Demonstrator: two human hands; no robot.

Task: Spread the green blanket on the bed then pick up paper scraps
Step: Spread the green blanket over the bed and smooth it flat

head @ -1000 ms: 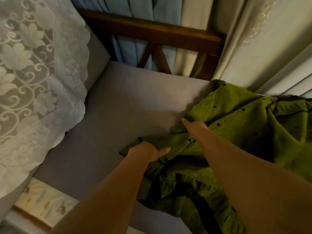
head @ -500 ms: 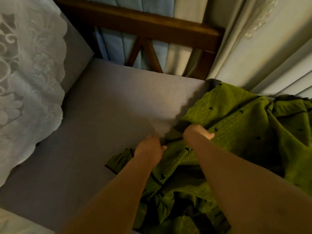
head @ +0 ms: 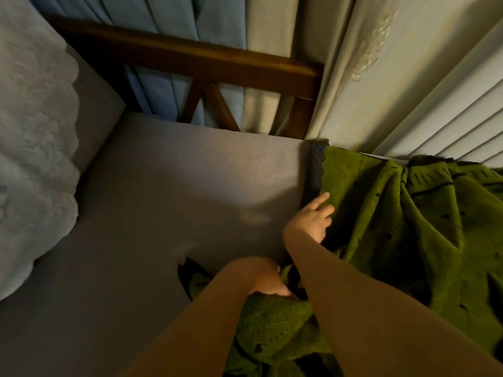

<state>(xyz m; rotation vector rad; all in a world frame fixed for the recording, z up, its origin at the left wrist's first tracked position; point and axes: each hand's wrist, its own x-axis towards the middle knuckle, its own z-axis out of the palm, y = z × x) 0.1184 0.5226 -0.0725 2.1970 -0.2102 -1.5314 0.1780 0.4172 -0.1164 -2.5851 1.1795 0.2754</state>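
The green blanket (head: 394,240), with small dark marks and a dark woven border, lies bunched on the right side of the bed (head: 152,219), whose grey sheet is bare on the left. My left hand (head: 262,278) is curled around a fold of the blanket at its near left edge. Farther up, my right hand (head: 313,220) rests with fingers spread on the blanket's edge, beside the dark border. My right forearm crosses over the crumpled part. No paper scraps are visible.
A white lace-covered pillow (head: 35,137) fills the left side. The brown wooden headboard (head: 190,61) runs along the far edge, with blue and cream curtains (head: 226,25) behind. Pale pleated curtains (head: 408,91) hang down to the blanket on the right.
My right hand has let go and reached farther up the blanket's edge, fingers now spread. My left hand has pulled back toward me with its fold. The view has swung left and closer.
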